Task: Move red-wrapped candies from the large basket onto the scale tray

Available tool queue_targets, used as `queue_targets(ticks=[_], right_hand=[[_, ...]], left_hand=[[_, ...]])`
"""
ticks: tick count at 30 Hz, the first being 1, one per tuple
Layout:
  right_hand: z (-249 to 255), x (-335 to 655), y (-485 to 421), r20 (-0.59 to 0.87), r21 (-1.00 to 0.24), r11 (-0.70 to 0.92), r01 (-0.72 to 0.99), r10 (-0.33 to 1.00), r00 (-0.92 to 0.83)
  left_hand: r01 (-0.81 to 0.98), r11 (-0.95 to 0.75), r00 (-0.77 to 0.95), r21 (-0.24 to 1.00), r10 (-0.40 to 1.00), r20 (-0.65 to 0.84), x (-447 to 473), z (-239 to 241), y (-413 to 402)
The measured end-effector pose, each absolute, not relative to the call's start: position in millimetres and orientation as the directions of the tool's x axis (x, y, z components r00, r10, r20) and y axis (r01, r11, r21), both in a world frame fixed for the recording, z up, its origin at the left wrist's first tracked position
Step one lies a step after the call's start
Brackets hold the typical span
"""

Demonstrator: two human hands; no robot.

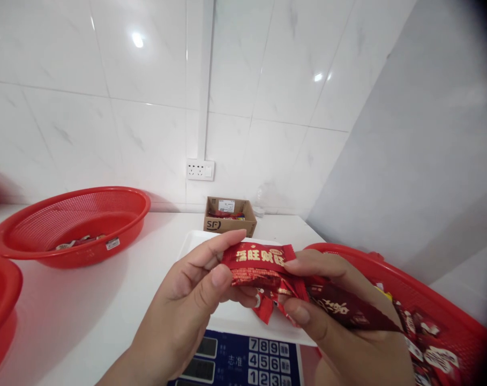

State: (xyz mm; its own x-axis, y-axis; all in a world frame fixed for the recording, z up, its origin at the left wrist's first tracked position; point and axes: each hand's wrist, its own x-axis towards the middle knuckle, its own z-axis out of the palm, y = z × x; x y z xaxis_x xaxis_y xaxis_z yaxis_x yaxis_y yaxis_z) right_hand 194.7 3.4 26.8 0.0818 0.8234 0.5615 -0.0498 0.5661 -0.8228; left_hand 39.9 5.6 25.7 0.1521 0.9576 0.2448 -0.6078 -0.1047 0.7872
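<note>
Between my two hands is a red snack packet (pixel 261 257) with gold Chinese lettering. My left hand (pixel 187 300) pinches its left end with thumb and fingers. At the packet's right end, my right hand (pixel 361 343) has its thumb and index finger closed; a dark red packet (pixel 343 305) with gold characters also lies in that hand. Below the front packet hangs another red wrapper (pixel 265 310), partly hidden. All this is held above the white tray (pixel 223 319) of a weighing scale, whose blue keypad panel (pixel 235 370) shows under my hands.
A red plastic basket (pixel 126 214) with a few packets stands at the left, another (pixel 4 289) nearer. More packets fill the red basket (pixel 420 279) at right. By the tiled wall sits a small open cardboard box (pixel 230 222) on the white table (pixel 94 316).
</note>
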Motion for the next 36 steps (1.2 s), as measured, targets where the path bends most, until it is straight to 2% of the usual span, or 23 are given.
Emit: queue_targets(ticks=[6, 17, 24, 36], right_hand=[[27.9, 195.5, 4.2, 0.576, -0.814, 0.58, -0.041, 0.814, 0.075], [26.6, 193.0, 5.8, 0.621, -0.778, 0.626, -0.058, 0.779, 0.083], [27.5, 196.3, 6.5, 0.638, -0.768, 0.637, -0.065, 0.77, 0.001], [28.5, 195.9, 7.5, 0.65, -0.759, 0.65, -0.042, 0.76, 0.002]], left_hand=[[-0.597, -0.077, 0.157, 0.798, 0.965, 0.211, 39.5, 26.8, 4.6], [-0.625, -0.144, 0.196, 0.768, 0.922, 0.333, 37.3, 18.6, 9.9], [-0.617, -0.147, 0.191, 0.774, 0.925, 0.327, 38.2, 20.4, 10.9], [-0.586, -0.177, 0.175, 0.791, 0.925, 0.336, 38.3, 18.7, 10.9]])
